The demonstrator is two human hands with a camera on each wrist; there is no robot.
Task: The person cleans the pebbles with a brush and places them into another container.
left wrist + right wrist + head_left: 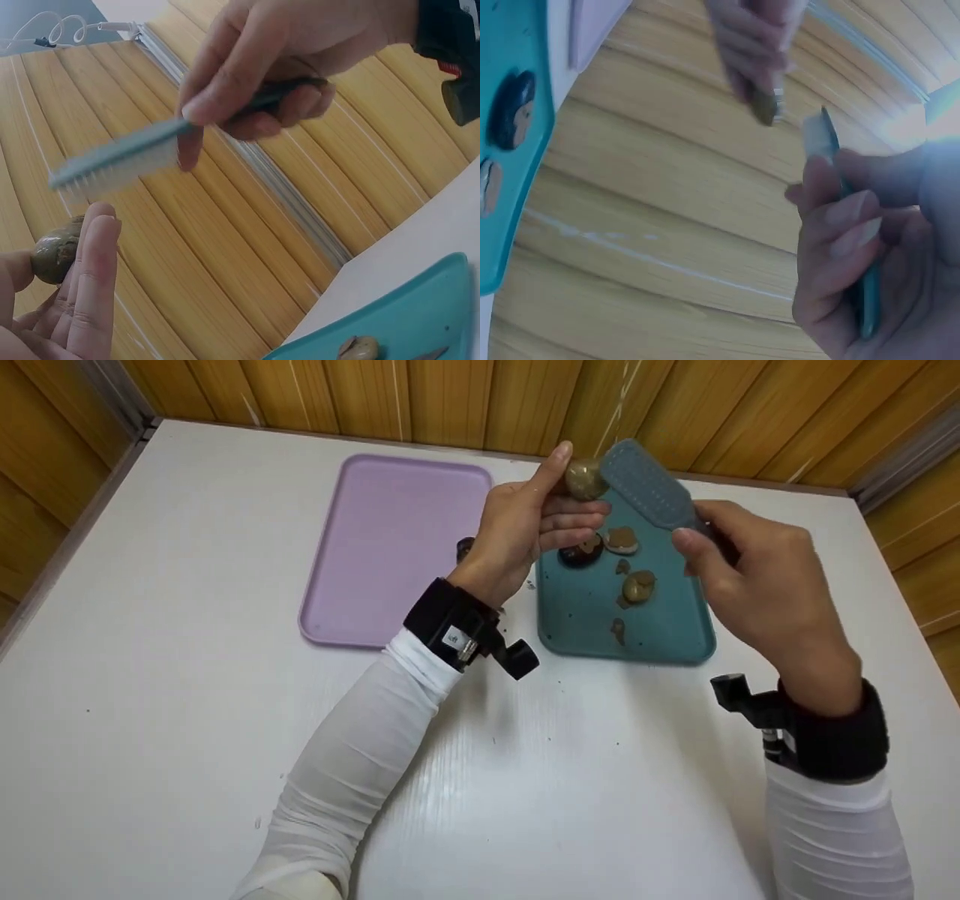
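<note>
Wooden slat panelling rings a white table (187,720), and above the table's far side both hands are raised. Left hand (525,529) pinches a small round brownish stone (584,480) between thumb and fingertips, the forefinger standing straight up behind it; in the left wrist view that stone (54,257) sits low at the left edge, tucked between the fingers. Right hand (754,577) is curled round the dark handle of a grey-blue plastic scrubbing brush (649,487), thumb on top, and the brush head sits right against the stone in the head view. From the left wrist camera the brush (116,165) shows its short pale bristles pointing down, hovering just above the stone; whether they actually touch it I cannot tell.

Directly beneath the hands lies a teal rectangular plastic tray (660,637) holding several more muddy pebbles (637,585), one dark one (581,553) nearest the left hand, with brown smears and specks around them. Just beside it to the left, apart by a narrow gap, lies a lilac rectangular plastic tray (375,547). Another dark pebble peeps out behind the left wrist, between the two trays.

Both forearms wear white sleeves and black wrist straps carrying small cameras; the left strap has a tiny white label, too small to read.
</note>
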